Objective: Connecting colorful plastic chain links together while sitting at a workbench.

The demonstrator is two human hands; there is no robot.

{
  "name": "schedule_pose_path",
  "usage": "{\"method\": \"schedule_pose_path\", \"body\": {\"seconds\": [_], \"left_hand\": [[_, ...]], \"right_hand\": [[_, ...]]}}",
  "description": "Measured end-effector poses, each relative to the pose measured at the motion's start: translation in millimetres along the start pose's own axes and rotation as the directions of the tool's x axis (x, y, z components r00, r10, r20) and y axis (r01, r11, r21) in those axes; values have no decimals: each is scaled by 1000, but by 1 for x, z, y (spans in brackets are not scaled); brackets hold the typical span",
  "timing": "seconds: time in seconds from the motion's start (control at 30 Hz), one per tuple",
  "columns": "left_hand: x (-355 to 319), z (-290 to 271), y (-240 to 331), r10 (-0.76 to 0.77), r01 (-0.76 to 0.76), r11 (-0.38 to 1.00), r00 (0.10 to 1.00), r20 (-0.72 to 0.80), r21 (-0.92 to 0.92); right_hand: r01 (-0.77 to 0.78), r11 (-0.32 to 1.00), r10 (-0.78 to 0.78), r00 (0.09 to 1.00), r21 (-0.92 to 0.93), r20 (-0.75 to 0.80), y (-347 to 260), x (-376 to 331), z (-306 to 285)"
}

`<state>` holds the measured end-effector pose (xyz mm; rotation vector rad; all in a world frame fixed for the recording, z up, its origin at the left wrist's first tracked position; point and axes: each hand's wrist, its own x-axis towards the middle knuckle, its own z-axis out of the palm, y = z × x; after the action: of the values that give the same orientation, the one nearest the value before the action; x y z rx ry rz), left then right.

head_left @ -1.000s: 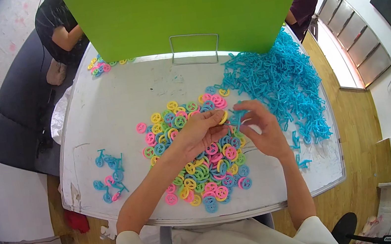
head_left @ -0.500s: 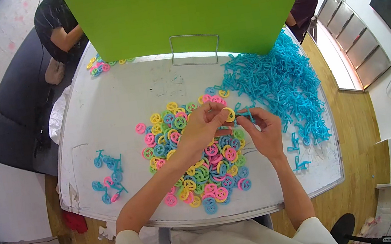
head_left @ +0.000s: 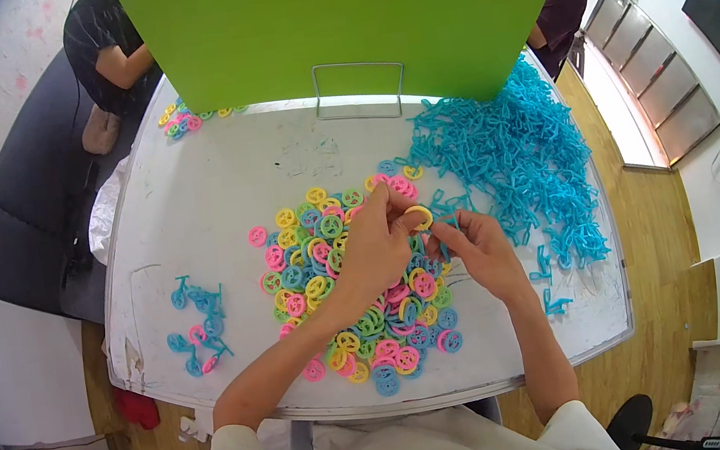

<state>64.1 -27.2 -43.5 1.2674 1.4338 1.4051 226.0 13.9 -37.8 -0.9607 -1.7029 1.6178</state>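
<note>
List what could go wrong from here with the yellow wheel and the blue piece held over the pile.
1. The left hand pinches the yellow wheel only at its fingertips; if dropped, it would likely vanish among the loose coloured wheels below.
2. The right hand works a small blue piece; pressing it in askew might bend it.
3. The heap of blue frames reaches the table edge; a forearm sweep could push some off.

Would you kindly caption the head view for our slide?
Left hand holds a yellow wheel beside the right hand, above mixed wheels on a white table.
</note>
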Motion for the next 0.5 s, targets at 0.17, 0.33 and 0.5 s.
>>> {"method": "schedule_pose_path", "body": {"seconds": [0.17,0.33,0.5], "left_hand": [[-7,5,8,127,-119,976,991,-33,182],[-6,6,6,376,-343,871,926,-29,350],[-3,2,12,77,-78,996,997,-24,-46]], "right_hand": [[-205,955,187,977,215,98,1,-1,-2],[-229,939,211,973,257,96,5,1,-6],[79,983,-33,965,169,-260,-3,-1,8]]}}
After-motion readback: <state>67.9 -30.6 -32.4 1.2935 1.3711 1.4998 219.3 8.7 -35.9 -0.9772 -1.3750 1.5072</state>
